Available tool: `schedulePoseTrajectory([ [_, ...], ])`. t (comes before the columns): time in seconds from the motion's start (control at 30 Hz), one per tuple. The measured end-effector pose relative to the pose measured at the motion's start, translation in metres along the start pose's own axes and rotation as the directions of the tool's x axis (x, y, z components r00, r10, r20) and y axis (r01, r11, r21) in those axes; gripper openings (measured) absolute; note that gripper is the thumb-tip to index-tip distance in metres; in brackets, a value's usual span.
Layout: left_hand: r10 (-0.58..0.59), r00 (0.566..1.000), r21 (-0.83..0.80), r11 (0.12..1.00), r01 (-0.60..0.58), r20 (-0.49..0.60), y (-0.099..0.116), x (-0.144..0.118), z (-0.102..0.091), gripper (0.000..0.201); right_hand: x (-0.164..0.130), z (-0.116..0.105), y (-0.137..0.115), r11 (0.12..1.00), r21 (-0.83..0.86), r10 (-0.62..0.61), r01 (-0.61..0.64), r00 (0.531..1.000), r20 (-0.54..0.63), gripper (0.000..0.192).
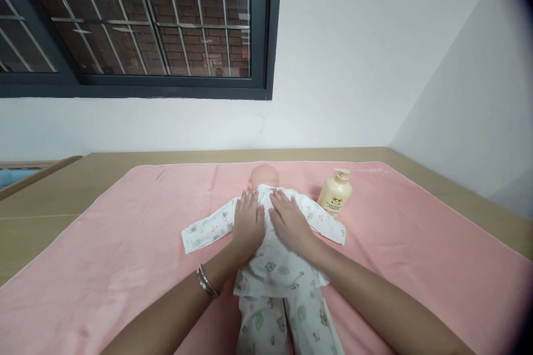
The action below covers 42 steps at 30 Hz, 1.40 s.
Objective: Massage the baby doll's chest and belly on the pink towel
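Observation:
A baby doll (270, 272) in a white printed top and trousers lies on a pink sheet (145, 222), its bald head (264, 175) pointing away from me and no face showing. My left hand (249, 222) rests flat on the left side of its upper back, fingers stretched out. On the right side of the upper back lies my right hand (290, 223), also flat with fingers extended. Both sleeves spread outward; no doll hands show at the cuffs. A cream pump bottle (335, 193) stands just beyond the right sleeve. Two bangles circle my left wrist.
The pink sheet covers a wooden surface (54, 194) that meets a white wall (333, 66) at the back and right. Above it on the left is a dark-framed window (175, 87) with metal bars. Something blue (19, 176) lies beyond the left edge.

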<state>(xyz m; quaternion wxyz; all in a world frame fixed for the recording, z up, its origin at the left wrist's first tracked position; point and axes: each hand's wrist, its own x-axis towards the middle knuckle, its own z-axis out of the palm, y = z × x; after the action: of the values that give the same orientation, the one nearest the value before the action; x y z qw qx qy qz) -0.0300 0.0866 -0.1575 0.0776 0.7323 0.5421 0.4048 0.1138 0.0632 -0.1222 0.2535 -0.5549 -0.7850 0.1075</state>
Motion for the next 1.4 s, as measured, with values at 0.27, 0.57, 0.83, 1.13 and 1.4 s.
schedulePoseTrajectory([
  [0.27,0.11,0.994,-0.005,0.994,-0.11,0.024,0.009,-0.01,-0.001,0.042,0.0,0.008,0.004,0.99,-0.133,0.034,-0.041,0.998,-0.055,0.056],
  [0.57,-0.027,0.999,0.031,0.999,0.026,0.043,-0.002,0.011,-0.002,0.048,-0.009,-0.008,-0.01,0.973,-0.212,-0.101,0.092,0.994,-0.031,0.048],
  [0.83,-0.027,0.998,0.028,0.999,0.026,0.057,0.011,-0.015,-0.004,0.05,0.032,-0.005,0.036,0.999,-0.044,0.026,-0.026,1.0,-0.007,0.059],
  [1.13,-0.033,0.996,-0.051,0.998,0.037,0.083,0.011,-0.001,-0.005,0.046,0.011,-0.003,0.012,0.991,-0.086,-0.114,0.106,0.989,-0.092,0.049],
  [1.4,-0.015,0.999,-0.039,0.999,0.017,0.033,-0.001,0.007,0.002,0.049,0.018,0.009,0.026,0.999,-0.011,0.036,-0.037,0.995,-0.097,0.058],
])
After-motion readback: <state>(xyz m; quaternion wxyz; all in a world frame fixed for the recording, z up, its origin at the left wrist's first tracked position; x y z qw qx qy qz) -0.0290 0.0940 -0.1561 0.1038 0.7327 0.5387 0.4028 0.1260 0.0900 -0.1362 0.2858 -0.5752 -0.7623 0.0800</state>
